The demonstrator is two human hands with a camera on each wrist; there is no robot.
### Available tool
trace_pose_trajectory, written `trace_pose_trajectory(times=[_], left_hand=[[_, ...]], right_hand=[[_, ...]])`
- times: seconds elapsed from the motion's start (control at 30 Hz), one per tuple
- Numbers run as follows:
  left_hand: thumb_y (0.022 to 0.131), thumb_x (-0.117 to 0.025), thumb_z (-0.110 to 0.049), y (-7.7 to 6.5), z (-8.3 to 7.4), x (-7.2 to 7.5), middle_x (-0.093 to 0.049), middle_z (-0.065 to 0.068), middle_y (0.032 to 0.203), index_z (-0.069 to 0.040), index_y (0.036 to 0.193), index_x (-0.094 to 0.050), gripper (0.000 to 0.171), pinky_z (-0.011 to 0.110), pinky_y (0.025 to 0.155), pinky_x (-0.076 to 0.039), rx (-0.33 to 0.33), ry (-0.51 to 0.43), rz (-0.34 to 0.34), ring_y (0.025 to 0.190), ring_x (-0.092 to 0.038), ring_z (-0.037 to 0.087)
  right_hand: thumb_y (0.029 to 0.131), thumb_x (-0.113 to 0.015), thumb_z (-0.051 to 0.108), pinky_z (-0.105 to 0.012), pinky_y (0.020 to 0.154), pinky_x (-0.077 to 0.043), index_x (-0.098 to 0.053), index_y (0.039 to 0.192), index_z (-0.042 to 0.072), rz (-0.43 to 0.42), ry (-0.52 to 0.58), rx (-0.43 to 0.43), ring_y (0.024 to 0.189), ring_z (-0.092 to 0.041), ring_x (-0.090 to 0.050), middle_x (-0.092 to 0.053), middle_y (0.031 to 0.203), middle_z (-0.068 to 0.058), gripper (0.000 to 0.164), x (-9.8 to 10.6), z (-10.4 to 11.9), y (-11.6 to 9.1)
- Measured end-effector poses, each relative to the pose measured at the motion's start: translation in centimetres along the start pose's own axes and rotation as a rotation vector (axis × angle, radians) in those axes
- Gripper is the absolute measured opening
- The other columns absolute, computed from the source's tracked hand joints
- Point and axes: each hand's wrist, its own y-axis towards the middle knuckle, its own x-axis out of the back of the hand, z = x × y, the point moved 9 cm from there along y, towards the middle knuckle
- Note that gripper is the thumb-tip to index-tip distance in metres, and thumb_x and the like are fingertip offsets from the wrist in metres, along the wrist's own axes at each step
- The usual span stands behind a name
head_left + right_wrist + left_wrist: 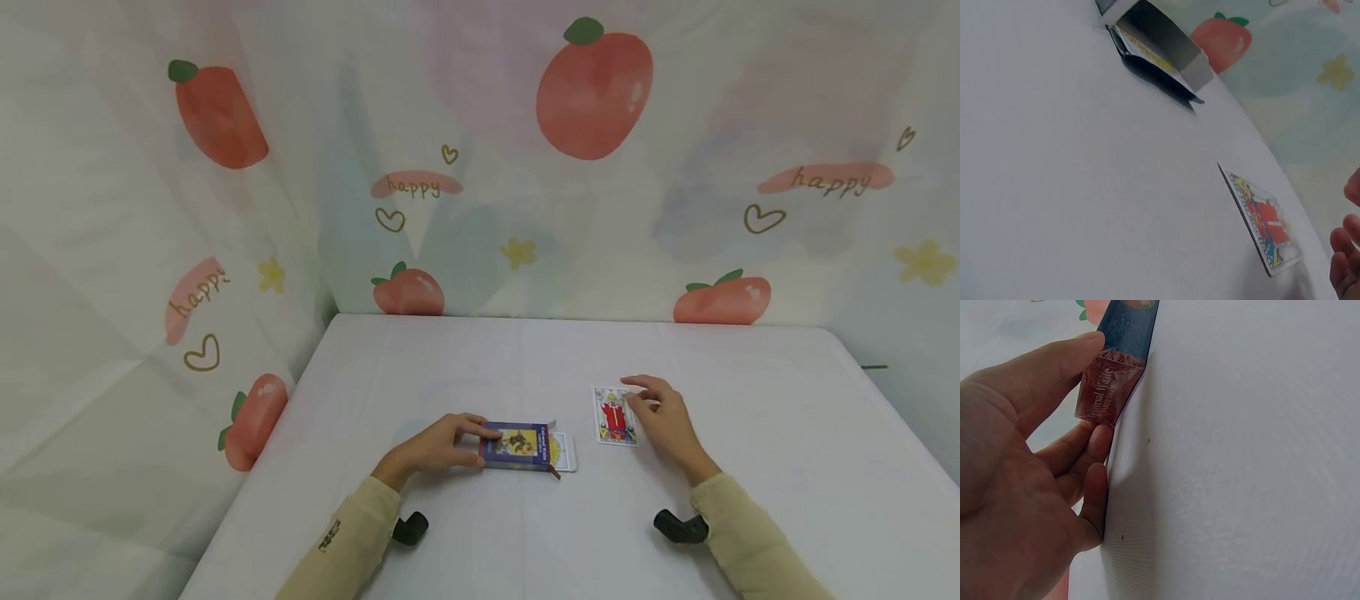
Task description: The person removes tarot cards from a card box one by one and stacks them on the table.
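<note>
My left hand (pixel 438 444) holds the near-left end of a blue tarot card box (pixel 517 446). In the left wrist view the thumb and fingers lie on either side of the box's dark red end (pixel 1110 390), which is lettered "Universal Waite Tarot Deck". The box lies flat, its flaps open at the right end, with a pale yellow-patterned card (pixel 564 452) sticking partly out. To the right, a card with a red figure (pixel 617 417) rests face up on the table. My right hand (pixel 663 421) hovers beside it, fingers loosely bent, apart from the card in the right wrist view.
A white cloth covers the table (pixel 465 367). Behind and to the left hangs a curtain (pixel 480 242) printed with fruit, hearts and the word "happy". Black curved camera mounts (pixel 681 527) stick out at both sleeves.
</note>
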Motion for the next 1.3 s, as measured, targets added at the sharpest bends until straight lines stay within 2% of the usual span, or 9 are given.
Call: trace_pose_trajectory(times=[0.1,0.2,0.4,0.53,0.83,1.3], left_hand=[[0.089,-0.077,-0.015,-0.1,-0.1,0.0,-0.048,0.014,0.153,-0.021,0.134,-0.068,0.045,0.058,0.120,-0.031,-0.004,-0.003,-0.001,0.148,-0.037,0.035],[0.090,-0.077,-0.015,-0.1,-0.1,-0.1,-0.048,0.014,0.153,-0.020,0.134,-0.068,0.045,0.058,0.120,-0.032,-0.005,0.000,-0.002,0.147,-0.038,0.034],[0.090,-0.076,-0.015,-0.1,-0.2,0.0,-0.049,0.013,0.153,-0.022,0.134,-0.068,0.045,0.057,0.120,-0.032,0.006,0.010,-0.008,0.147,-0.038,0.034],[0.090,-0.076,-0.015,-0.2,-0.2,0.0,-0.048,0.013,0.153,-0.022,0.134,-0.068,0.045,0.056,0.120,-0.032,0.015,0.006,-0.009,0.148,-0.038,0.034],[0.090,-0.076,-0.015,-0.3,-0.2,-0.1,-0.049,0.012,0.152,-0.021,0.134,-0.068,0.045,0.056,0.120,-0.032,0.010,0.007,-0.009,0.147,-0.039,0.033],[0.090,-0.076,-0.015,-0.2,-0.1,-0.1,-0.048,0.012,0.153,-0.022,0.134,-0.068,0.045,0.056,0.121,-0.031,0.019,0.006,-0.009,0.148,-0.038,0.033]], right_hand=[[0.102,-0.055,0.014,-0.011,0.080,-0.041,-0.063,0.132,0.004,-0.010,0.007,0.047,0.103,-0.019,-0.054,-0.060,0.133,-0.021,0.033,0.0,1.7,-0.6],[0.100,-0.056,0.010,-0.015,0.080,-0.045,-0.065,0.129,0.004,0.013,0.017,0.100,0.100,-0.014,-0.057,-0.064,0.127,-0.020,0.031,-0.5,3.1,-1.2],[0.097,-0.062,0.006,-0.018,0.075,-0.049,-0.067,0.124,0.003,0.106,0.025,0.210,0.089,-0.003,-0.055,-0.069,0.112,-0.016,0.027,-2.6,5.0,-2.9],[0.095,-0.065,0.006,-0.021,0.070,-0.048,-0.069,0.121,0.004,0.181,0.032,0.215,0.082,-0.005,-0.053,-0.067,0.100,-0.009,0.026,-4.3,5.6,-3.8],[0.094,-0.067,0.008,-0.022,0.075,-0.048,-0.071,0.117,0.008,0.264,0.028,0.266,0.094,-0.008,-0.057,-0.068,0.120,-0.010,0.024,-6.5,6.5,-5.1],[0.092,-0.070,0.010,-0.023,0.079,-0.049,-0.071,0.119,0.011,0.322,-0.037,0.264,0.100,-0.019,-0.062,-0.068,0.125,-0.009,0.027,-8.2,6.6,-5.3]])
